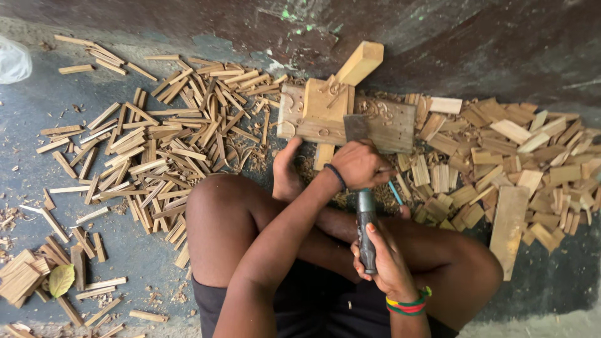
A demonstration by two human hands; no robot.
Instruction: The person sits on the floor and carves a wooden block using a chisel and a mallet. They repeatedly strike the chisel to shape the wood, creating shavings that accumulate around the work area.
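Observation:
I sit cross-legged on the floor. My right hand [383, 258], with a striped bracelet at the wrist, grips the dark handle of a cleaver-like chopper [365, 219]. Its grey blade [355, 128] rests on a worn wooden work block [388, 124]. My left hand [360, 164], with a black band at the wrist, is closed just in front of the blade at the block's near edge. It seems to pinch a small wood piece, which its fingers mostly hide. My bare foot [285, 176] lies beside the block.
Thin split sticks [169, 138] are heaped on the left and chunkier wood offcuts [507, 153] on the right. A flat plank [507, 228] lies by my right knee. A pale block [360, 61] leans on the dark wall. A blue stick-like thing [395, 193] lies near the handle.

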